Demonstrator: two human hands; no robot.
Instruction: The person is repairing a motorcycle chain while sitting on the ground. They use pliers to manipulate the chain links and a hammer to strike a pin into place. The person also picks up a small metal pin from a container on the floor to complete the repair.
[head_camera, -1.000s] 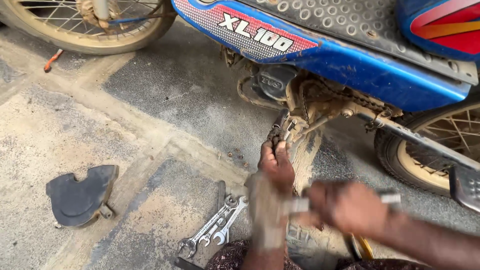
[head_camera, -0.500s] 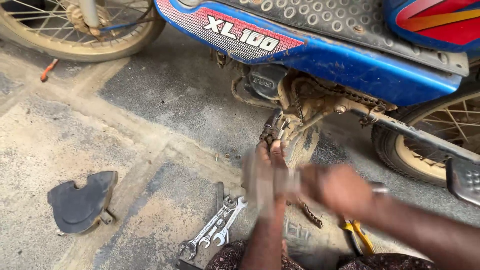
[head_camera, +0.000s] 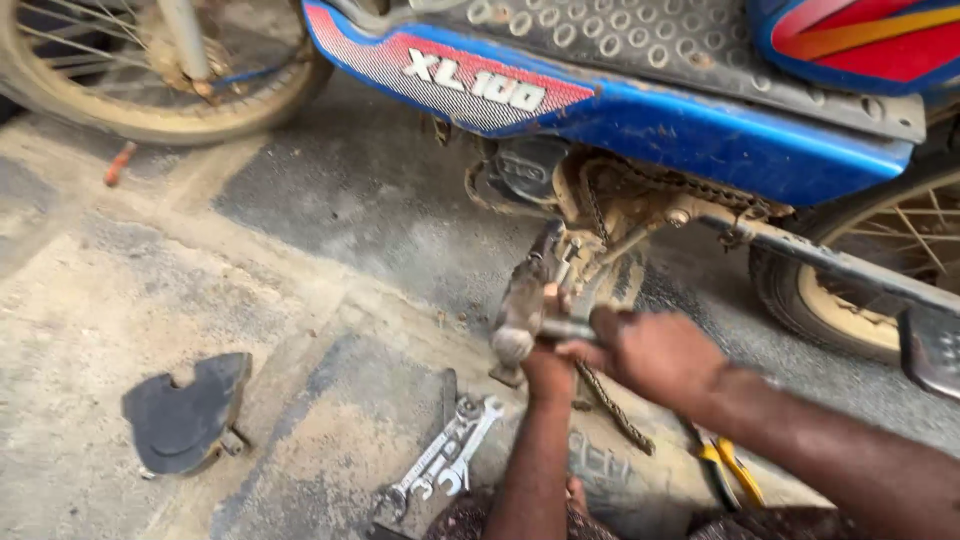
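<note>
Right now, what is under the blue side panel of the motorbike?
Under the blue side panel show a dusty engine casing, a drive chain and the stand. The hands cover the tool's grip, and the panel hides whatever lies deeper inside.

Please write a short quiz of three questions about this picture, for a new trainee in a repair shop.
1. True or false: the spanners lie on the ground to the left of the left hand.
2. Which thing lies nearest the right arm? A) yellow-handled pliers B) dark cover C) front wheel
3. What hangs loose below the right hand?

Key: 1 true. 2 A. 3 The chain, which runs down from the blue motorbike toward the ground.
</note>
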